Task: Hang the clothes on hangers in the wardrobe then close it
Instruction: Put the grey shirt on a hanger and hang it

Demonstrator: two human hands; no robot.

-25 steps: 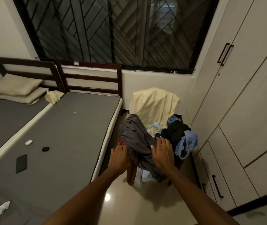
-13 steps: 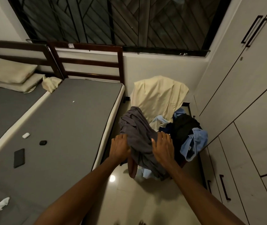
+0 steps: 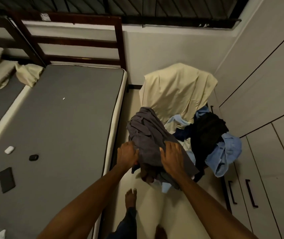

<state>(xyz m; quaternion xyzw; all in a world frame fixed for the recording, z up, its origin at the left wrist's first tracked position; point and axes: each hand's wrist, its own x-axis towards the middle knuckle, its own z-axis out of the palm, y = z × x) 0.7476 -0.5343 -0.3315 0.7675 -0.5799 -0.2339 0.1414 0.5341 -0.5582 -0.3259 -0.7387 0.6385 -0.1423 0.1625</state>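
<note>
Closed wardrobe [image 3: 267, 87] at right, flat pale laminate, dark bar handles; soft heap of clothes [image 3: 206, 135] on cloth-draped chair just beside it. Limp grey shirt [image 3: 148, 135] topmost: left hand [image 3: 126, 155] at its edge, finger curl hidden; right hand [image 3: 172, 156] flat, fingers spread. Best gathered by collar, lifted clear to avoid dragging the pile.
</note>
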